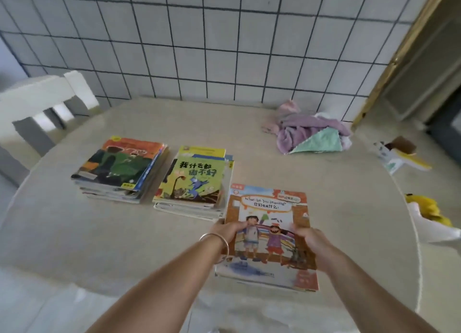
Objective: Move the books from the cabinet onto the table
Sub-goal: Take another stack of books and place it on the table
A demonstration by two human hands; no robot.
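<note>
Left hand [228, 230], right hand [310, 240] grip book stack [270, 213] side edges between them.

Both hands grip a stack of picture books at the near right part of the round table [74, 233]: the left hand [228, 230], a silver bangle [217, 243] on its wrist, clasps the left edge of the held stack [269, 235], and the right hand [309, 240] clasps its right edge, thumbs on the top cover titled "What Are You Drawing?". Just beside its far left corner lies a green-covered stack [193, 183], and further left an orange-and-green stack [119, 168], apart from it. Crumpled towels [311, 133], purple, pink and mint, lie at the table's far right edge by the tiled wall [199, 46]. A white chair [37, 103] stands at the far left edge.
</note>
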